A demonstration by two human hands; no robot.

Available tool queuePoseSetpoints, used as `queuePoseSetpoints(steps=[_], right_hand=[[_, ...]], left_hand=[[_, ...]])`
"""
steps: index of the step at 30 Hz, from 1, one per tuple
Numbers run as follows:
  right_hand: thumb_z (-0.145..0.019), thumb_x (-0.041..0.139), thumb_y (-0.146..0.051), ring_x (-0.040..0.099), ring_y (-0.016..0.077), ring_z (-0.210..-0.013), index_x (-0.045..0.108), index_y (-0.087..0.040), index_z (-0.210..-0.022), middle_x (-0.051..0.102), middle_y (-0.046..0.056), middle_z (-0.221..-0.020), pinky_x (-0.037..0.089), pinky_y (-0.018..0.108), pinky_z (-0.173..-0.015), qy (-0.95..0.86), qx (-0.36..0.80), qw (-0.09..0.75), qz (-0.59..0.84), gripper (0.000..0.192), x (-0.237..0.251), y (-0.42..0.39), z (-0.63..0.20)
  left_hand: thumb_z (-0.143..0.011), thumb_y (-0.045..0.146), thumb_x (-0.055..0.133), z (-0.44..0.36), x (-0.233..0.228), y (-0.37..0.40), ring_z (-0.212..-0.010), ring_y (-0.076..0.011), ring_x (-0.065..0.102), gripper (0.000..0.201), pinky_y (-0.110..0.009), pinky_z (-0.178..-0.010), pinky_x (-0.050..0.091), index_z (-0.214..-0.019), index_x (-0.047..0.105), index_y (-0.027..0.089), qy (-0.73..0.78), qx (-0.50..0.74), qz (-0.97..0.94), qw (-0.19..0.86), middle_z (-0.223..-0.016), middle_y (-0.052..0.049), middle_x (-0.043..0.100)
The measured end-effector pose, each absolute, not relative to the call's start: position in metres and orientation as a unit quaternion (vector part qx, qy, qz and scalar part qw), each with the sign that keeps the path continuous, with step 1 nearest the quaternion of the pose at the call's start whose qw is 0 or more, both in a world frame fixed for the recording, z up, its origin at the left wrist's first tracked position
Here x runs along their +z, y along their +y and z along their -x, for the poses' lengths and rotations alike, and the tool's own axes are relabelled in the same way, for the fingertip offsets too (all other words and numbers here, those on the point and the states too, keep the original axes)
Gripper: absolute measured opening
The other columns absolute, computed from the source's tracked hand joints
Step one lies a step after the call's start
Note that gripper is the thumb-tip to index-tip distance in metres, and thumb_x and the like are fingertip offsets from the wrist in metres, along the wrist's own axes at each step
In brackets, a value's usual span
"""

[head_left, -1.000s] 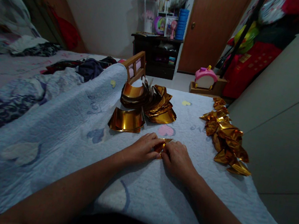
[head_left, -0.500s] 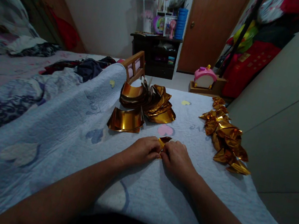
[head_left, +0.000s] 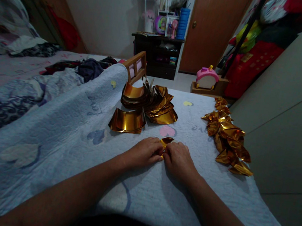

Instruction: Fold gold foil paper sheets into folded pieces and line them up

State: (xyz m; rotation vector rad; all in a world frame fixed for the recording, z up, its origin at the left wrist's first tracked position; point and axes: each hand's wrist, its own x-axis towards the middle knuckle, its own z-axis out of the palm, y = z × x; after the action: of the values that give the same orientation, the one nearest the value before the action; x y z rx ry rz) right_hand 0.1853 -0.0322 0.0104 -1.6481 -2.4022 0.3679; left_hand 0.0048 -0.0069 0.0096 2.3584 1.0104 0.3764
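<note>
A small piece of shiny gold foil paper [head_left: 167, 141] is pinched between my two hands just above the blue quilt. My left hand [head_left: 147, 151] is closed on its left side, and my right hand [head_left: 179, 156] grips the right side, with the fingertips nearly meeting. Much of the piece is hidden by my fingers; a dark folded end shows beyond them. Past my hands lie curled stacks of gold foil sheets [head_left: 127, 121]. On the right rests a row of folded gold foil pieces [head_left: 231, 133], pointed at their ends.
The quilt [head_left: 56, 163] covers the bed surface and rises into a ridge on the left. Beyond the stacks stands a wooden bed rail [head_left: 136, 68]. A pink toy case [head_left: 207, 79] sits near the door [head_left: 214, 32]. A pale cabinet [head_left: 293, 121] borders the right side.
Both hands stay in nearly the same place with the foil pinched between them. My left thumb has shifted very slightly; the stacks and folded pieces have not moved.
</note>
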Motion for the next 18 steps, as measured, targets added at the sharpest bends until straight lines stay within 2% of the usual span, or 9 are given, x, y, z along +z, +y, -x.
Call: queuePoseSetpoints(steps=[9,18], right_hand=[[-0.093,0.056,-0.021,0.057,0.024,-0.087,0.066,-0.019,-0.089,0.069,0.008,-0.088,0.029,0.034,-0.072,-0.811,0.122,0.092,0.565,0.011,0.0108,-0.0313,-0.1835],[-0.095,0.053,-0.022,0.056,0.0226,-0.087,0.067,-0.018,-0.09,0.069,0.007,-0.09,0.027,0.033,-0.072,-0.81,0.121,0.091,0.567,0.015,0.0099,-0.032,-0.1839]], left_hand=[[-0.089,0.022,0.064,-0.0025,0.0126,-0.0041,-0.09,-0.0197,0.055,0.01,-0.031,-0.082,0.042,-0.083,0.057,0.019,0.356,0.138,-0.876,0.295,-0.089,-0.003,0.059],[-0.088,0.02,0.066,-0.0042,0.0101,-0.005,-0.09,-0.0195,0.055,0.011,-0.031,-0.083,0.042,-0.084,0.056,0.019,0.374,0.131,-0.876,0.276,-0.089,-0.003,0.06]])
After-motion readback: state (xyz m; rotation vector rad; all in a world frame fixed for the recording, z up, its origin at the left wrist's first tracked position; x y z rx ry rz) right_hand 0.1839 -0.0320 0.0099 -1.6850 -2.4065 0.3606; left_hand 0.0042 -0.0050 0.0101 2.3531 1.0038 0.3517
